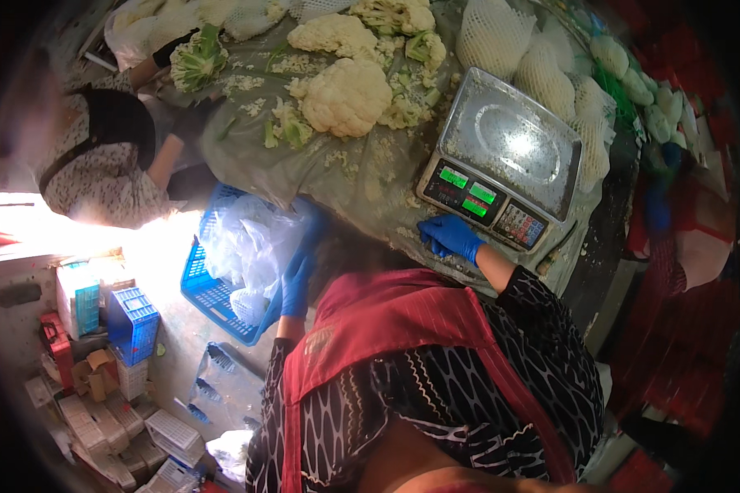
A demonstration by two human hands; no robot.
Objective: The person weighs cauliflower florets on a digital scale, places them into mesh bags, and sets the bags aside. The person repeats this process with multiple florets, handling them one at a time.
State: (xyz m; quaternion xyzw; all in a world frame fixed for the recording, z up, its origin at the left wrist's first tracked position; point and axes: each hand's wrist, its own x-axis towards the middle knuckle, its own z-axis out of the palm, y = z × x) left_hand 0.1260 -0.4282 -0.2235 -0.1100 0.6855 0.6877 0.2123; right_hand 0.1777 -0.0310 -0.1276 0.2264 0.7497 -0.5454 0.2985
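Note:
My left hand (295, 286), in a blue glove, grips the near right rim of a blue plastic basket (197, 280). Clear plastic bags (246, 237) and a piece of white foam netting (248, 305) lie in it. My right hand (453, 237), also gloved in blue, rests on the sheet-covered table just below the display of a digital scale (512, 148). Its fingers are loosely curled, and the palm side is hidden. Crumbs cover the scale's metal pan. Beyond the basket, a large cauliflower (348, 98) sits among trimmed pieces (290, 126).
At the left, a co-worker's dark-gloved hand (176, 46) is at a leafy cauliflower (198, 58). Net-wrapped cauliflowers (493, 37) line the table's far side. A knife-like tool (549, 262) lies right of the scale. Stacked crates (132, 326) stand on the floor, lower left.

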